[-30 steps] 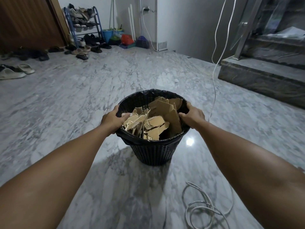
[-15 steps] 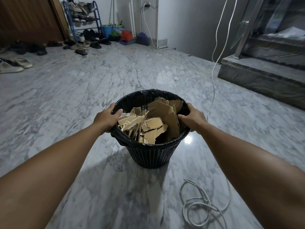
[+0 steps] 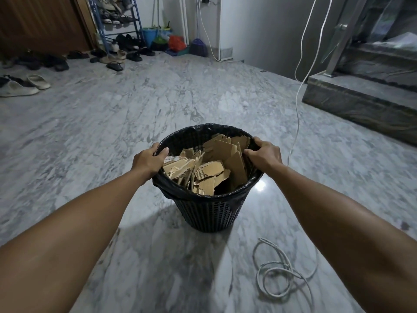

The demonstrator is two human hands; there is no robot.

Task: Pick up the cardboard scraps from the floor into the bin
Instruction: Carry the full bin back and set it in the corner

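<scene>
The bin [image 3: 211, 208], a black mesh basket lined with a black bag, stands upright on the marble floor [image 3: 112, 123], held at opposite sides of its rim. The left hand [image 3: 147, 160] grips the left rim with the thumb hooked over the edge; the right hand [image 3: 265, 155] grips the right rim, fingers curled over the lip beside a tall cardboard piece. The hands are well apart, each clamped on the rim, which reads as a two-handed hold to steady or carry the bin level so nothing spills. The cardboard scraps [image 3: 209, 169] lie inside the bin, piled near the top, some standing on edge. No scraps show on the visible floor, so collection appears complete or nearly so. A white cable [image 3: 279, 274] lies coiled just beside the bin's base, a possible snag if the bin is moved that way.
</scene>
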